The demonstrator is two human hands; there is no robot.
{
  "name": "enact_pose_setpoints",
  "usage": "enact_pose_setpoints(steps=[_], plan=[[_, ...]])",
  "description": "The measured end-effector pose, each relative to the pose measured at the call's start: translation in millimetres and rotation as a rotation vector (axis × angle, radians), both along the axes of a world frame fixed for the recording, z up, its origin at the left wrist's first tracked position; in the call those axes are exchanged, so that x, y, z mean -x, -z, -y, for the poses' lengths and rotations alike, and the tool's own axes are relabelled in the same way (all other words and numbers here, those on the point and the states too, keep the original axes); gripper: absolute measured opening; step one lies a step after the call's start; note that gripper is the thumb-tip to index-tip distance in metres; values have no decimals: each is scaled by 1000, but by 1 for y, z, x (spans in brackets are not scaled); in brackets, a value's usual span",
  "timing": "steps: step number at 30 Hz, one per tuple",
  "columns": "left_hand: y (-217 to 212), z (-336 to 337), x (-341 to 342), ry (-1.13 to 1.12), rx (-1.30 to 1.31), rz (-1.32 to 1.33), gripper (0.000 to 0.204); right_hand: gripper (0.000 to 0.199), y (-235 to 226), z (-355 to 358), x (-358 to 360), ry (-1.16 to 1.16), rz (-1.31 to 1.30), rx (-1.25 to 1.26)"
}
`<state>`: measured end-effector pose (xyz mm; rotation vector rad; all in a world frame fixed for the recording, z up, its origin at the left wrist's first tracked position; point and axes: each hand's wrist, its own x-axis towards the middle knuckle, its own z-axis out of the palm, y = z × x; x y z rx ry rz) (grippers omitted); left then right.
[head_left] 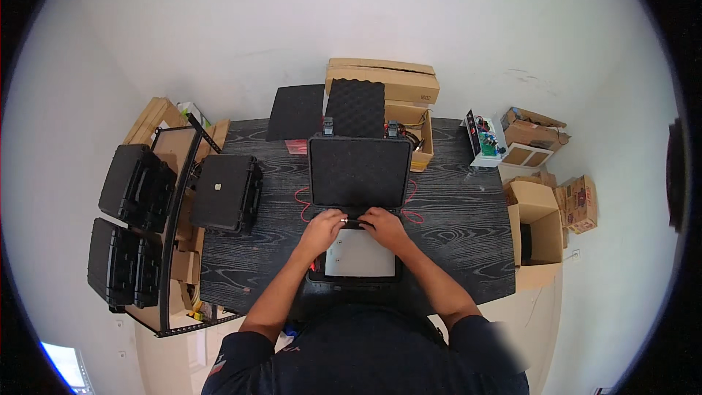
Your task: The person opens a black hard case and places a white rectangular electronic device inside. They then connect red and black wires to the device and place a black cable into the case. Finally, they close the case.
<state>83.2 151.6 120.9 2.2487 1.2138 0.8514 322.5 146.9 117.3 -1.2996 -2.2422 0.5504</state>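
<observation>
An open black hard case stands in front of me on the table, its foam-lined lid (359,172) raised at the back. A flat light-grey panel (360,254) fills much of its base. My left hand (324,231) is closed at the back of the base near the hinge, with a small silvery bit at its fingertips. Beside it my right hand (383,227) is closed too, fingers curled down by a thin dark piece between the hands. What each one grips is too small to name. Red wires (302,205) stick out on both sides of the case.
A closed black case (223,194) lies to the left, beside a rack (175,241) with more cases. Behind the lid are wavy foam (356,106), a black sheet (296,112) and cardboard boxes (384,80). A circuit-board unit (483,140) and an open carton (537,212) are at right.
</observation>
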Motion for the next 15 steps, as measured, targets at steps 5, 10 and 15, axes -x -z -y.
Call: enact_pose_setpoints(steps=[5, 10, 15], plan=[[27, -8, 2, -13, -103, -129, 22, 24, 27, -8, 6, 17, 127, -79], [33, -3, 1, -64, -115, -181, 17, 29, 27, 8, -13, 94, -54, -218], [35, -1, 1, -96, -139, -216, 20, 22, 29, 22, -34, 159, -94, -231]])
